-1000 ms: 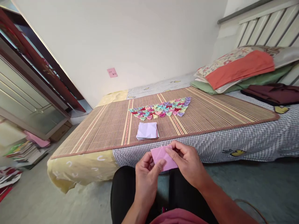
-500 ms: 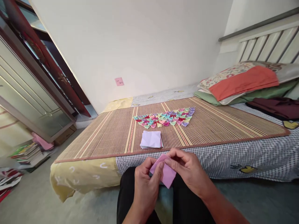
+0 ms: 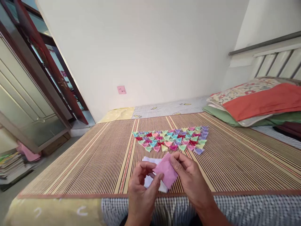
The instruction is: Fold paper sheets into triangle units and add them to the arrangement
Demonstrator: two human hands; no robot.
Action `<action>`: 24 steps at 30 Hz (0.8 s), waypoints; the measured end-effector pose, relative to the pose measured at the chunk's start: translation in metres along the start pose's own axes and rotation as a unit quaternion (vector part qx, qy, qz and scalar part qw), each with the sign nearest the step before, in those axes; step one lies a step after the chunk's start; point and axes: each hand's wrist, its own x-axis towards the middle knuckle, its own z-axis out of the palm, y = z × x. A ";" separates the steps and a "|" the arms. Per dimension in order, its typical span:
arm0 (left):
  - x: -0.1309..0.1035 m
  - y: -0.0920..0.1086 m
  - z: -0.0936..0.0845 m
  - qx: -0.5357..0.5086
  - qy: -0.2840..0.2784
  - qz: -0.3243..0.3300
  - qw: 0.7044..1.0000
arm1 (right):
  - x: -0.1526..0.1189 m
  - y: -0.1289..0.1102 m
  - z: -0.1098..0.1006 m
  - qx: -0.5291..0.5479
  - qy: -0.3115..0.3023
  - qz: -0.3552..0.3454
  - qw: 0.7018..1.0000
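A pink square of folded paper is held between both hands, turned so that one corner points up. My left hand pinches its left corner between thumb and fingers. On the upper right edge, my right hand grips the paper with thumb and bent fingers. Partly hidden behind the hands lies a stack of pale lilac paper on the striped mat. Beyond it, several small folded paper pieces in many colours stand in rows on the mat.
Pillows and folded bedding are piled at the right, below a white radiator. A pink note is on the wall. Books are stacked on the floor at the far left, near a glass-panelled door.
The view has moved closer over the bed. Both hands and the pink paper are now over the mat's near part, in front of the lilac stack, instead of over the lap.
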 end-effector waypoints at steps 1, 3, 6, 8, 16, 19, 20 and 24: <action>0.012 -0.003 0.005 -0.003 0.002 0.001 1.000 | 0.012 0.002 -0.001 -0.018 0.006 -0.016 1.000; 0.035 -0.009 0.015 -0.016 -0.004 0.001 1.000 | 0.033 0.004 -0.002 -0.050 0.020 -0.051 0.997; 0.064 -0.017 0.027 -0.026 -0.043 0.002 0.999 | 0.057 0.008 -0.004 -0.084 0.045 -0.088 0.992; 0.077 -0.023 0.032 -0.009 -0.074 0.003 0.997 | 0.069 0.012 -0.006 -0.097 0.052 -0.094 0.989; 0.089 -0.043 0.034 -0.034 -0.127 -0.051 0.990 | 0.089 0.031 -0.018 -0.126 0.038 -0.072 0.989; 0.088 -0.042 0.031 -0.054 -0.157 -0.069 0.984 | 0.089 0.033 -0.018 -0.127 0.018 -0.049 0.991; 0.088 -0.042 0.029 -0.057 -0.170 -0.070 0.981 | 0.089 0.034 -0.017 -0.128 0.014 -0.047 0.991; 0.092 -0.046 0.022 -0.035 -0.186 -0.085 0.978 | 0.090 0.035 -0.010 -0.117 -0.005 -0.054 0.992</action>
